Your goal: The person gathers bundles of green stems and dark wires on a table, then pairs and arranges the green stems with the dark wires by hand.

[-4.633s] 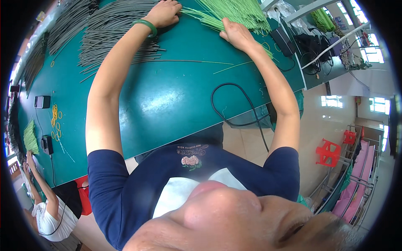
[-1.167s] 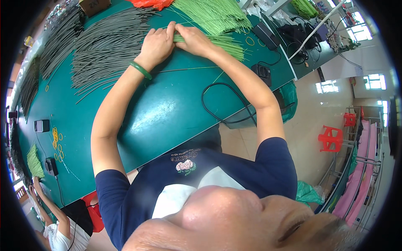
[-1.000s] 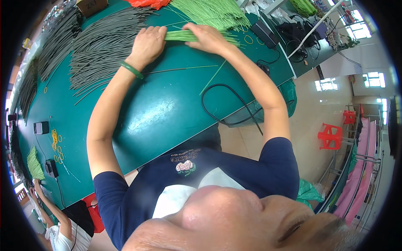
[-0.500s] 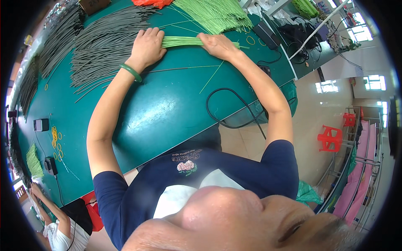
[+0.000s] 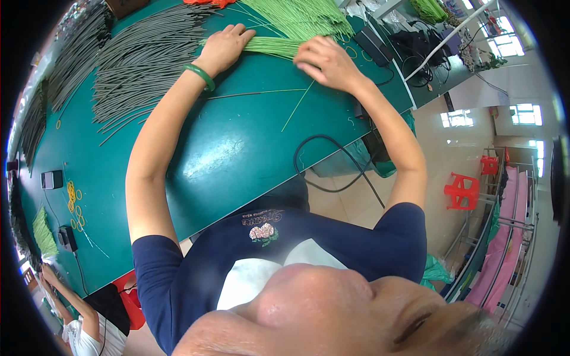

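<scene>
A bundle of thin bright green stems [image 5: 270, 46] lies across the far part of the green table. My left hand [image 5: 224, 48], with a green bangle at the wrist, has its fingers closed over the bundle's left part. At the bundle's right end is my right hand [image 5: 328, 62], slightly blurred; its fingers are bent and the thumb stands apart, with nothing seen between them. The stems pass behind that hand, so their right tips are hidden. To the left is a wide pile of dark grey-green stems [image 5: 151, 65]. Beyond the bundle lies a larger heap of green stems [image 5: 297, 18].
A loose dark stem [image 5: 234, 95] and a thin green one [image 5: 298, 105] lie nearer me. A black cable [image 5: 297, 151] loops over the table edge. Yellow rubber bands [image 5: 72, 199] lie at left, a black power box [image 5: 373, 46] at right. A co-worker's arms [image 5: 74, 299] show lower left.
Both hands have shifted: the left moved right and away from me along the bundle, while the right loosened from its grip on the bundle's right end. The view has tilted slightly.
</scene>
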Tool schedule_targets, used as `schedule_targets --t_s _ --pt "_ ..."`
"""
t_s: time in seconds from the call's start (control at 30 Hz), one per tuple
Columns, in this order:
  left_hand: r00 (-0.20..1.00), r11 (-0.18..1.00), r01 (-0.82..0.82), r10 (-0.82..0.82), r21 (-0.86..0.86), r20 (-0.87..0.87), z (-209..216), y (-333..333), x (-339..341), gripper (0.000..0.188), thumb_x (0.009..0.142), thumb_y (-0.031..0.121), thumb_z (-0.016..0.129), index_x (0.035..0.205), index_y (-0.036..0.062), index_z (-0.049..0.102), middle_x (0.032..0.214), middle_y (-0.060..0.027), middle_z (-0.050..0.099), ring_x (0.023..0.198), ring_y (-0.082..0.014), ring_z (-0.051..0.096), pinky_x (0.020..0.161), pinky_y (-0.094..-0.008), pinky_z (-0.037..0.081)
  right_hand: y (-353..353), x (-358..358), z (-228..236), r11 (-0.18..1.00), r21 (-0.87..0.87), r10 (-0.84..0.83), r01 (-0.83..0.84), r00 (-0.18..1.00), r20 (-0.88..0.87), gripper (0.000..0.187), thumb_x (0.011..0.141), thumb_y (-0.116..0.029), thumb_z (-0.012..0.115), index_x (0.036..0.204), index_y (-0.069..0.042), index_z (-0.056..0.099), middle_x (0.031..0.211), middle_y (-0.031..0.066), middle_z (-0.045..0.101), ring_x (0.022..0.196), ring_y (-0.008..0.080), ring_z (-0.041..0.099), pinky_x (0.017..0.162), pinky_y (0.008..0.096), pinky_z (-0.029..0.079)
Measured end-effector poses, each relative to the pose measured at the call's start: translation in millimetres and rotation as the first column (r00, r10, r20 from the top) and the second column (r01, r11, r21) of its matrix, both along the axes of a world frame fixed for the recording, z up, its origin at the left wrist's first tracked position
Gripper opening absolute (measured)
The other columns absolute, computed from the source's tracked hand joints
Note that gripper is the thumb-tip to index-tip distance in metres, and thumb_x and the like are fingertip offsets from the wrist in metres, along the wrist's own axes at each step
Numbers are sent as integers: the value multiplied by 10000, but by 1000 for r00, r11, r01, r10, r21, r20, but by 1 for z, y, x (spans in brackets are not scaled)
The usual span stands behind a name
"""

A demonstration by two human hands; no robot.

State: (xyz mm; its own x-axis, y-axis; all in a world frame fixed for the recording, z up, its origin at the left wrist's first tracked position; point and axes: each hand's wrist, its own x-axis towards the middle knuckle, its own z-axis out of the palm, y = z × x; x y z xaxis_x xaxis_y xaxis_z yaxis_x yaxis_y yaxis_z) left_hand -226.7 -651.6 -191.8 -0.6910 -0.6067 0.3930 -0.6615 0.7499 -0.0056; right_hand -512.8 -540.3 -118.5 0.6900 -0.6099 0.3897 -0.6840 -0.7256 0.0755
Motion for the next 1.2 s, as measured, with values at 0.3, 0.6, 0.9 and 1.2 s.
schedule_targets --t_s 0.3,0.6,0.9,1.2 --pt "995 957 59 -77 285 55 38 -26 22 645 804 156 789 1409 155 564 1311 -97 630 1263 -323 581 1067 -475 448 44 13 -14 894 440 91 -82 996 1 94 904 -124 712 975 -74 677 1039 62 641 1039 264 613 842 415 540" --pt "972 984 0 41 177 -232 56 86 164 146 912 132 672 1045 71 675 1042 -97 659 1024 -313 636 890 -420 531 53 28 -21 975 190 121 -115 993 -18 125 935 -109 661 1029 -58 595 997 79 625 1007 286 605 872 394 482" --pt "962 962 -87 149 259 -230 33 165 177 115 907 61 683 1020 43 676 1068 -70 646 1021 -300 627 874 -400 533 28 110 11 771 574 -183 -274 769 613 225 1041 -138 560 1244 -57 612 825 44 672 739 144 635 711 303 523" --pt "948 919 -44 162 392 -273 43 189 187 127 916 38 677 1043 40 684 991 -81 678 948 -276 654 833 -364 539 -11 118 -13 794 600 -199 -102 888 414 213 993 -201 602 1128 -95 728 907 42 756 801 176 706 736 332 544"
